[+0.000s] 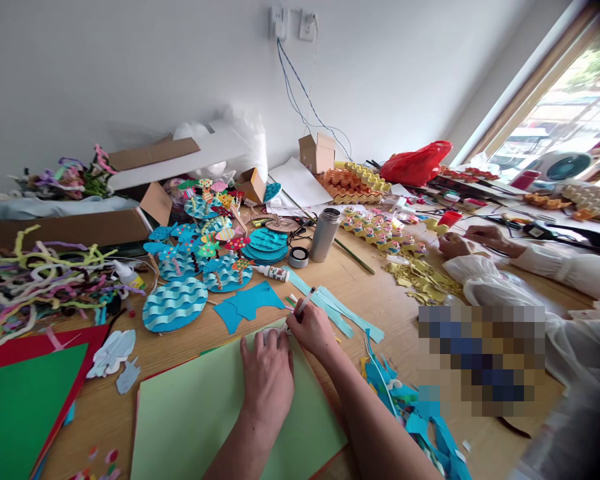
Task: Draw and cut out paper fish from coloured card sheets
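Note:
A large light green paper sheet [195,413] lies at the table's front, on top of other coloured sheets. My left hand [267,370] rests on its upper part, fingers stretched out and pressing a small whitish paper piece [275,327], which is mostly hidden beneath them. Closed around a pen [306,300], my right hand [313,327] is at the sheet's top edge, close beside the left fingers. The pen's tip is hidden. Just beyond the sheet are blue paper pieces [250,305] and pale blue paper strips [330,310].
Blue wavy paper discs [175,305] with fish decorations stand beyond, near a grey flask [326,235] and a glue bottle [273,273]. Pipe cleaners [40,287] heap at left. Blue scraps [410,407] lie right. Another person's hands [475,241] work at the right.

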Tool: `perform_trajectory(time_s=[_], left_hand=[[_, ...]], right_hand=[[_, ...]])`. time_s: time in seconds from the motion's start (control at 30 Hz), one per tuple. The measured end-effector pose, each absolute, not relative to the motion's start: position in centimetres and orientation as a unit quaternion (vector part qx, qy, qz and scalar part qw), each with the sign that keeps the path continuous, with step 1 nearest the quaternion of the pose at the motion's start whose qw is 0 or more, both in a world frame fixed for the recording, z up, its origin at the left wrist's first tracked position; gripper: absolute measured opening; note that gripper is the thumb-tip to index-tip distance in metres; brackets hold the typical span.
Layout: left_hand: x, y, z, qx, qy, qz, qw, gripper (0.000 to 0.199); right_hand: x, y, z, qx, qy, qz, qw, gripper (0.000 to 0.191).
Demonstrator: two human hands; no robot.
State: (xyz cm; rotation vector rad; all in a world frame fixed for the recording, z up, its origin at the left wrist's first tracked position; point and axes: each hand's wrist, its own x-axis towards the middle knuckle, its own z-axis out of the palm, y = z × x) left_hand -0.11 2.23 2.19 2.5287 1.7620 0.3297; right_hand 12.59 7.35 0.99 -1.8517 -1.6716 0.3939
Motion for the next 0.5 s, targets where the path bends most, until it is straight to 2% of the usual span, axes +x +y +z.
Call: perform_trajectory(time_s=[0.5], left_hand=[[-0.18,2.29,2.09,0.818,0.566,0.101,0.031,0.028]], right_hand=[[12.61,7.13,1.55,-0.713,-0.628,0.142,0.279,0.016]])
